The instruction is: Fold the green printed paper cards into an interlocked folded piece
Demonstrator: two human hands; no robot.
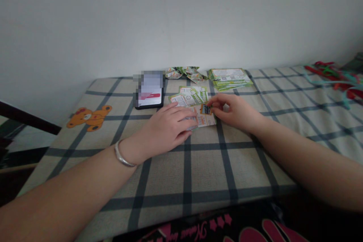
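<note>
Several green-and-white printed paper cards point(210, 120) lie overlapping at the middle of the table. My left hand point(172, 124) rests flat on the nearest card, fingers stretched out over its left part. At the right edge of that card, my right hand point(231, 110) has thumb and forefinger closed on the paper beside a yellow-edged dark patch point(205, 109). More cards point(195, 92) stick out beyond my left fingertips, partly covered. A silver bracelet point(123, 155) circles my left wrist.
A smartphone point(150, 100) lies left of the cards, its screen partly blurred. Against the wall are folded paper pieces point(184, 72) and a card stack point(231, 77). Red and teal ribbons point(340, 79) lie far right. An orange bear figure point(89, 117) marks the checked cloth point(204, 170).
</note>
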